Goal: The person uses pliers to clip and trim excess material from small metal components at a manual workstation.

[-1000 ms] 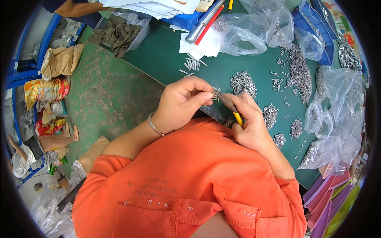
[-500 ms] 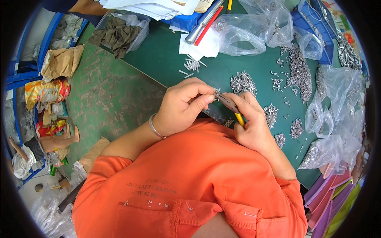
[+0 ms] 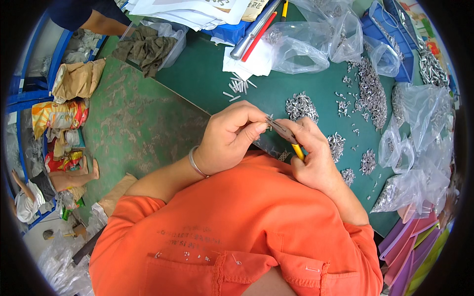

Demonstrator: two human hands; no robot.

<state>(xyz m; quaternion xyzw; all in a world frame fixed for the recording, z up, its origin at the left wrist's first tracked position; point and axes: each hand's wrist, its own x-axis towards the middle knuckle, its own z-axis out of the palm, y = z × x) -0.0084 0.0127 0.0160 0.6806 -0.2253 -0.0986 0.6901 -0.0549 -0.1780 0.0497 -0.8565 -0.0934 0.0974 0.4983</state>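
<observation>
My left hand (image 3: pixel 228 139) is curled, with thumb and forefinger pinched on a tiny metal piece (image 3: pixel 269 125) just above my orange shirt. My right hand (image 3: pixel 312 157) grips small pliers (image 3: pixel 285 134) with a yellow handle, their jaws meeting the piece at my left fingertips. A silver bracelet (image 3: pixel 195 163) circles my left wrist. Both hands hover over the near edge of a green table (image 3: pixel 207 81). Several small heaps of silvery metal parts (image 3: pixel 301 106) lie just beyond them.
Clear plastic bags (image 3: pixel 316 42) of metal parts lie at the back and right. A blue tray (image 3: pixel 395 44), papers, a metal tube with a red rod (image 3: pixel 252 34), cloth in a bin (image 3: pixel 148 44) and coloured folders (image 3: pixel 419 241) ring the table. Another person's arm (image 3: pixel 98 19) shows top left. Bags clutter the floor at left.
My hands stay close together with the pliers at the piece; only slight finger shifts show.
</observation>
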